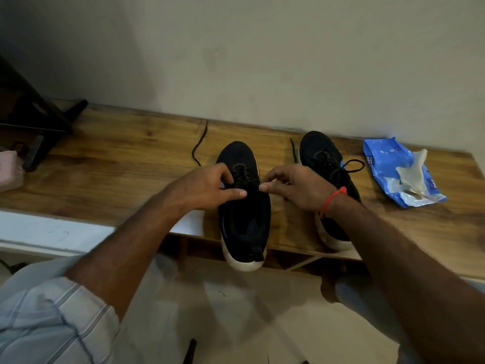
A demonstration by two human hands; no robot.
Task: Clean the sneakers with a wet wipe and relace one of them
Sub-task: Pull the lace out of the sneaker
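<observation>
Two black sneakers with white soles sit side by side on a wooden bench against a pale wall, toes pointing far. Left sneaker (242, 219) has its heel overhanging the near edge of the bench (126, 164); right sneaker (324, 158) is just to its right, partly hidden by the right wrist. Left hand (207, 186) has fingers curled over the lace area of the left sneaker, thumb stretched right, apparently pinching the lace, exact hold blurred. Right hand (294, 185) mirrors it, fingers curled, thumb tip nearly meeting the left thumb over the sneaker's tongue; what it pinches is too small to tell. Red thread band (332, 199) on the right wrist. Loose black lace end (200, 143) trails far-left of the left sneaker across the wood. Right sneaker looks laced, with a loop sticking out right. Blue wet wipe pack (388, 166) lies well right, a crumpled used wipe (412, 172) on top of it. Dark stand (39, 127) at far left.
</observation>
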